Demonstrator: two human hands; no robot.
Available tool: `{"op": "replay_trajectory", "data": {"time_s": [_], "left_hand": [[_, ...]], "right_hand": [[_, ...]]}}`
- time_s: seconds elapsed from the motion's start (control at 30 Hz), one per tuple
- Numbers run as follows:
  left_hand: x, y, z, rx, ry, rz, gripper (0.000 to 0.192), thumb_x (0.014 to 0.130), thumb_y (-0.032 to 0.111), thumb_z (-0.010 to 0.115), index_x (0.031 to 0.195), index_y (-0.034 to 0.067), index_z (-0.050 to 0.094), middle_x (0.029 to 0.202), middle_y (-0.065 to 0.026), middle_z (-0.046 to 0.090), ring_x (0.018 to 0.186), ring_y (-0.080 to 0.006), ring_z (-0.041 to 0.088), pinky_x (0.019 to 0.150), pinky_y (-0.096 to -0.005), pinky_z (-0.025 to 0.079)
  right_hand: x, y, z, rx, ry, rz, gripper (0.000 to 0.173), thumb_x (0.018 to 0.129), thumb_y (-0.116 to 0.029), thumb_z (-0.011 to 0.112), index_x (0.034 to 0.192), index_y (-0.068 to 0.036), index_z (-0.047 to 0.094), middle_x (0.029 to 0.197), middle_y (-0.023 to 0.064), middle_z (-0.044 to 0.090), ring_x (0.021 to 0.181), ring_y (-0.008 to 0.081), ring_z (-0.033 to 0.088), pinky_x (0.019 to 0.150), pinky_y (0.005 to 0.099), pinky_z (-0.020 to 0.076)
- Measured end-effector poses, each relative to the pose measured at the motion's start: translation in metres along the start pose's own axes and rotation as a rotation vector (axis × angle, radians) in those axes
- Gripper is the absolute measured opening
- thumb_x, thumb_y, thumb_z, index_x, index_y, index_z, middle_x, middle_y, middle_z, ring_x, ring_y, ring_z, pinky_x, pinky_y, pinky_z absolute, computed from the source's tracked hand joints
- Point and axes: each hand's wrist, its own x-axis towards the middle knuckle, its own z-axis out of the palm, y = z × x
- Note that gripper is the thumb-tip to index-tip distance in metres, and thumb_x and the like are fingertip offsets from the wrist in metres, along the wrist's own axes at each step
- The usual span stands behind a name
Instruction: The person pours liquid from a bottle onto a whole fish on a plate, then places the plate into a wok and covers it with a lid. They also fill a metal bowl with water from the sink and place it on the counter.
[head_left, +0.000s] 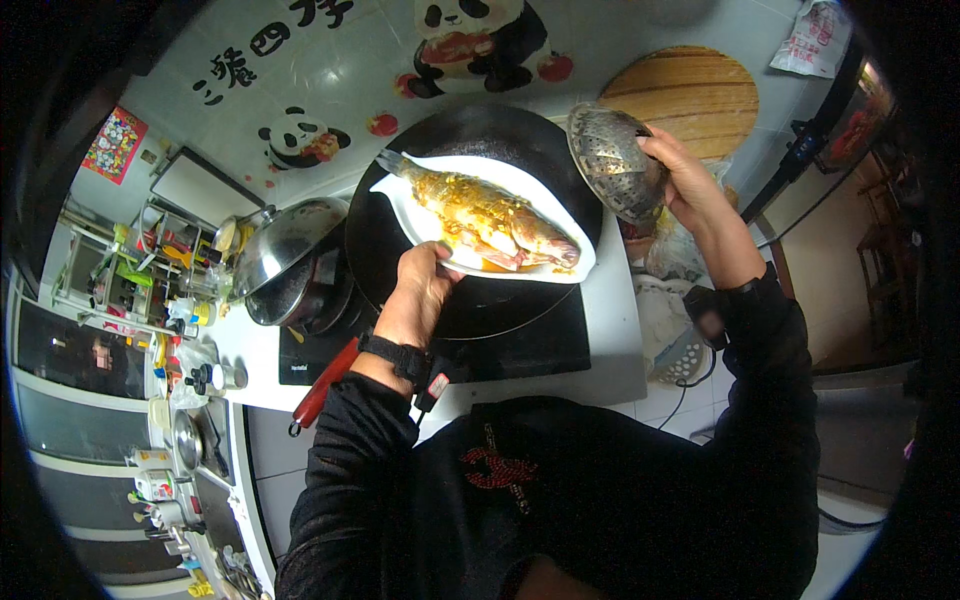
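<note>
A whole fish (480, 206) with brown sauce and chopped bits on it lies on a white fish-shaped dish (571, 274). My left hand (427, 271) grips the near edge of this dish, holding it above a large black wok (495, 315). The tail sticks out past the dish's far left end. In my right hand (688, 176) is a perforated metal folding steamer basket (611, 161), raised at the wok's right side. The wok sits on a black cooktop (525, 364), and its red handle (325, 388) points toward me at the left.
Left of the wok stands another black pan (289, 296) under a domed metal lid (281, 244). A round wooden board (686, 101) leans on the tiled wall at the back right. Plastic bags (679, 251) and a white perforated basket (679, 360) are at the right. Shelves with bottles line the left.
</note>
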Motion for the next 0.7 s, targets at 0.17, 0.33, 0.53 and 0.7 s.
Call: {"op": "replay_trajectory", "data": {"time_s": [0.17, 0.33, 0.53, 0.7], "left_hand": [[-0.007, -0.002, 0.001, -0.129, -0.043, -0.087, 0.044, 0.07, -0.009, 0.039, 0.113, -0.014, 0.037, 0.103, -0.0227, 0.055, 0.078, -0.0384, 0.063, 0.061, -0.0456, 0.06], [-0.012, 0.002, -0.004, -0.025, -0.114, 0.008, 0.037, 0.07, -0.008, 0.042, 0.106, -0.013, 0.043, 0.089, -0.0196, 0.059, 0.058, -0.0294, 0.061, 0.042, -0.0321, 0.054], [-0.026, 0.013, -0.01, -0.013, -0.084, 0.002, 0.037, 0.069, -0.005, 0.046, 0.106, -0.008, 0.046, 0.092, -0.0156, 0.059, 0.063, -0.0279, 0.059, 0.044, -0.0302, 0.049], [-0.044, 0.016, -0.015, -0.102, -0.156, -0.015, 0.04, 0.069, -0.002, 0.048, 0.109, -0.007, 0.047, 0.091, -0.0154, 0.061, 0.066, -0.0276, 0.062, 0.046, -0.0305, 0.052]], "right_hand": [[0.007, 0.001, -0.006, 0.044, 0.052, -0.048, 0.046, 0.086, -0.024, 0.061, 0.125, -0.005, 0.046, 0.107, 0.0069, 0.06, 0.092, 0.0146, 0.062, 0.075, 0.0273, 0.0537], [0.007, 0.013, -0.024, 0.034, 0.041, -0.055, 0.045, 0.085, -0.023, 0.061, 0.123, -0.003, 0.047, 0.104, 0.0067, 0.061, 0.091, 0.0141, 0.061, 0.075, 0.0266, 0.0525], [0.013, 0.03, -0.033, 0.009, 0.067, -0.086, 0.051, 0.084, -0.023, 0.063, 0.126, -0.001, 0.045, 0.105, 0.0089, 0.06, 0.091, 0.0149, 0.06, 0.074, 0.0262, 0.0509], [0.029, 0.036, -0.031, -0.079, 0.126, -0.112, 0.06, 0.08, -0.022, 0.066, 0.129, 0.003, 0.042, 0.111, 0.016, 0.058, 0.097, 0.0209, 0.059, 0.079, 0.0301, 0.0498]]}}
